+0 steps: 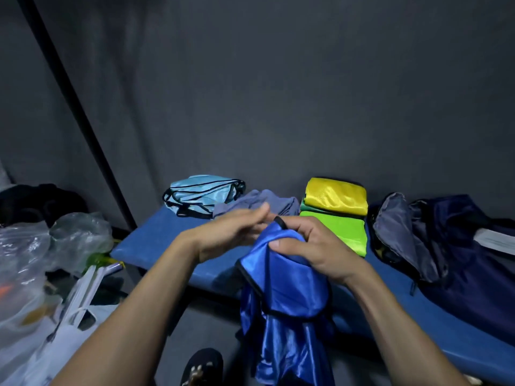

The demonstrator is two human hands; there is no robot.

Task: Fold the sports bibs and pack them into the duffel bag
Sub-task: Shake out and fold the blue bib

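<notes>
From the head view, my right hand (303,246) keeps a tight grip on the bunched top of the royal blue bib (281,285), so its length hangs free to sort out. My left hand (231,232) hovers beside it, fingers relaxed, holding nothing. On the blue worktop (156,240), yellow and green folded bibs (334,215) lie stacked just beside the unzipped duffel bag (446,246), handy for packing.
</notes>
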